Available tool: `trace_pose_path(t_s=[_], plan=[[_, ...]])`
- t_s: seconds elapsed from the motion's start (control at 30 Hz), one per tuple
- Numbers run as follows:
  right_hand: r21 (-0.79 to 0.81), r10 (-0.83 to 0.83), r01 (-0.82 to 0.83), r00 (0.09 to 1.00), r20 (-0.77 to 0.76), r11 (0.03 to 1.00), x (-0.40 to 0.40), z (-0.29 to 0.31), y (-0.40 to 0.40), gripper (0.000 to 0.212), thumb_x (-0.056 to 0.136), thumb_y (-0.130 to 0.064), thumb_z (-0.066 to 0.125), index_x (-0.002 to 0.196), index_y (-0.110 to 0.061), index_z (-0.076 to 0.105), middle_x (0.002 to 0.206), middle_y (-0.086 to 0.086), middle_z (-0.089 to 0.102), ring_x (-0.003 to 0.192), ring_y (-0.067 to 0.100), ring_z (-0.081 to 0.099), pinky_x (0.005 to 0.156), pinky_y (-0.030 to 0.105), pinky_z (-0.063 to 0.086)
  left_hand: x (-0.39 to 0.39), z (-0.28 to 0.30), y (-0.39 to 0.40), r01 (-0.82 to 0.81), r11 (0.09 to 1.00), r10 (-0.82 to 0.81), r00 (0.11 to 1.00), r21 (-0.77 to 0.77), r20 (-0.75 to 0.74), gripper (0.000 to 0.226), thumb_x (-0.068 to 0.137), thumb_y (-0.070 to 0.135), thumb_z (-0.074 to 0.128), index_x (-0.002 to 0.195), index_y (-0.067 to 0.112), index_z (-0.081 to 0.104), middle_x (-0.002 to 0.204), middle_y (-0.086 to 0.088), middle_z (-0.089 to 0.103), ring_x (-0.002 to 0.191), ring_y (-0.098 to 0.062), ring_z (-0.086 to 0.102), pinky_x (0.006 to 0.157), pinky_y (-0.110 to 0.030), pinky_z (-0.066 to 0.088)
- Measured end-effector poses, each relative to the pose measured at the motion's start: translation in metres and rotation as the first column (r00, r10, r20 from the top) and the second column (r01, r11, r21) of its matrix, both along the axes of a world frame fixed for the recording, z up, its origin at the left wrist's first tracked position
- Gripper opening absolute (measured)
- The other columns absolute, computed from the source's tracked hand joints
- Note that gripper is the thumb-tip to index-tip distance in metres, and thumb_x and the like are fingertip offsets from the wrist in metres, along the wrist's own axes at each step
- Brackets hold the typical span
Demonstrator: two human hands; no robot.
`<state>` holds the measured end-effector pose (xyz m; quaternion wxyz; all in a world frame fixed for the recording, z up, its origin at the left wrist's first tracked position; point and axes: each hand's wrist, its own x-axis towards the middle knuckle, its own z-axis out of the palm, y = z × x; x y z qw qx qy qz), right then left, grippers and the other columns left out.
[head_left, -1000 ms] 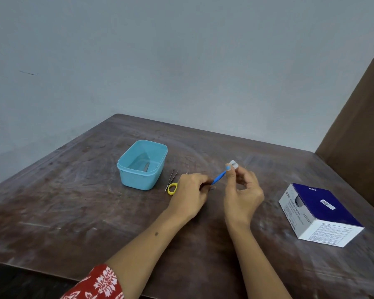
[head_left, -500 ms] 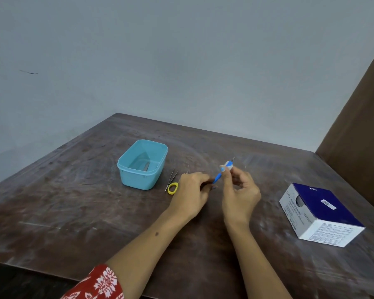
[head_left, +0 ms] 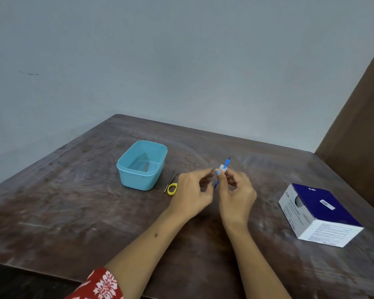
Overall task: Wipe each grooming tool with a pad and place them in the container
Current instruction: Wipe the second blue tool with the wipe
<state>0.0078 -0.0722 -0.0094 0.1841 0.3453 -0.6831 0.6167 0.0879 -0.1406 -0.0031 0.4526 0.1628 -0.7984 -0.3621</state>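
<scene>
Counting what lies on the dark wooden counter (head_left: 74,212) gives 1 light blue container (head_left: 142,165), 1 pair of tweezers (head_left: 171,177), 1 yellow-handled tool (head_left: 172,188) and 1 blue-and-white box (head_left: 319,214), plus 2 hands at the centre of the frame. The container sits left of centre, open-topped, with 1 grey metal tool (head_left: 146,167) lying on its floor. The tweezers and the yellow-handled tool lie just right of it, touching each other, partly hidden by the left hand (head_left: 192,195). That hand hovers with fingers loosely curled, thumb and forefinger apart, holding nothing that can be made out. The right hand (head_left: 237,197) pinches a small white pad (head_left: 222,168) around a thin blue-handled tool (head_left: 226,164), which stands nearly upright, its dark tip pointing up. The box rests at the right of the frame, well apart from the hands.
</scene>
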Motion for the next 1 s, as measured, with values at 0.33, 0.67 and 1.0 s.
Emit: trace_pose_path(t_s=[0.33,0.67,1.0], plan=[[0.146,-0.019,0.077,0.931,-0.363,0.986,-0.002,-0.008,-0.005,0.014,0.083,-0.019,0.063,0.087,-0.009,0.071,0.071,0.002,0.06,0.068,0.016,0.049,0.065,0.017,0.036,0.002,0.01,-0.003,-0.09,0.994,0.104,0.961,0.067,-0.255,0.012,0.079,0.009,0.071,0.091,0.01,0.073,0.083,0.005,0.067,0.08,-0.001,0.064,0.07,-0.008,0.048],[0.31,0.043,0.047,0.959,-0.278,0.949,-0.002,-0.008,-0.002,0.004,0.077,-0.011,0.074,0.08,-0.012,0.071,0.07,0.001,0.061,0.067,0.016,0.05,0.064,0.026,0.034,0.002,0.013,-0.003,-0.077,0.976,0.134,0.949,0.204,-0.284,0.006,0.082,0.012,0.068,0.088,0.013,0.071,0.081,0.015,0.067,0.077,0.003,0.064,0.067,-0.009,0.048],[0.358,0.058,0.034,0.968,-0.244,0.933,-0.001,-0.009,-0.002,0.002,0.079,-0.014,0.073,0.079,-0.013,0.071,0.069,-0.005,0.056,0.068,0.011,0.043,0.065,0.025,0.032,0.003,0.012,-0.003,-0.118,0.976,0.169,0.939,0.182,-0.298,0.009,0.085,0.015,0.065,0.093,0.012,0.07,0.085,0.012,0.067,0.083,0.001,0.063,0.073,-0.011,0.05]])
